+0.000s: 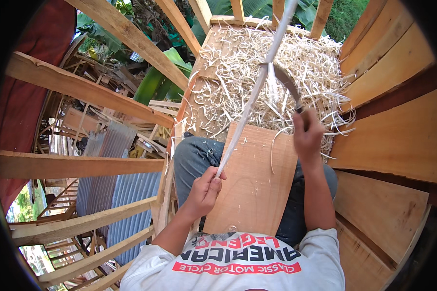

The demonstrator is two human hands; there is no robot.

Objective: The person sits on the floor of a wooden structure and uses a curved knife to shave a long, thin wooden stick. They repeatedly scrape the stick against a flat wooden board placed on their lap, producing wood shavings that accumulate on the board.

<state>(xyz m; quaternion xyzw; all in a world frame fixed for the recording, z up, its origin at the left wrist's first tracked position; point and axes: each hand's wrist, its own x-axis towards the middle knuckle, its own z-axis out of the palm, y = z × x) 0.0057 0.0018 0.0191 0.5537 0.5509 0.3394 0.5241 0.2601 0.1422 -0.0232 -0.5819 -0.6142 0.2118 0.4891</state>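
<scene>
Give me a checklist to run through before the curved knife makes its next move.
1. Left hand closed on the near end of the pale strip: ok.
2. Right hand closed on the handle of the curved knife: ok.
3. Left hand away from the blade: ok, it is well down the strip.
4. Blade touching the strip: cannot tell; they cross in this view.
5. Far end of the strip free: cannot tell, it runs out of the top of the picture.
6. Area ahead free of shavings: not ok, a loose heap lies there.
</scene>
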